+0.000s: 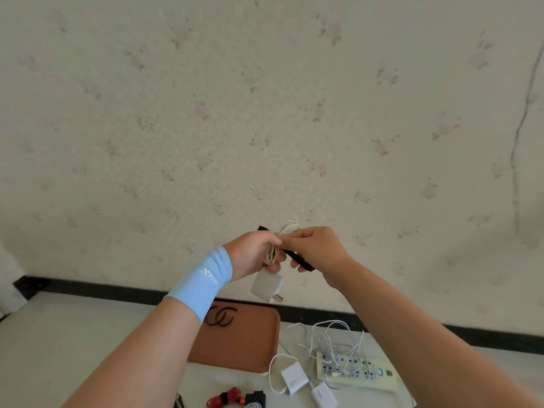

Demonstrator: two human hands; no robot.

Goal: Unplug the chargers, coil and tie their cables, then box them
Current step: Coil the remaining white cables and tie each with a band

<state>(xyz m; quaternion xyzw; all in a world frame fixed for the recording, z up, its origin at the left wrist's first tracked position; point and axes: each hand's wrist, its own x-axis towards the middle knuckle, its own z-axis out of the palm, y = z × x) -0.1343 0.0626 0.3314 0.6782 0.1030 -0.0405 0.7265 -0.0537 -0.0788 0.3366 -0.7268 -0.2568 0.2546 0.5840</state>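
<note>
Tying is the step in hand, as far as I can judge. Over on the left, the left hand (250, 254), a pale blue band on its wrist, grips the coiled white cable (287, 228) up in front of the wall, and the white charger (267, 285) hangs below the fist, prongs pointing down. A black strap (300, 260) crosses the bundle. The right hand (318, 248) pinches it just beside the coil, its free end sticking out under the fingers.

Down on the counter (73, 334), a brown box (241, 343) lies flat. Near the bottom edge sits a red cable (228, 397) already bundled. Farther right are two more white chargers (294, 378) and loose white leads (332, 334) draped over a power strip (356, 369). Whether anything is plugged into it, I cannot tell.

Next, I'd say, the strap wants pulling snug round the loops and fastening while the left hand keeps them from springing apart.
</note>
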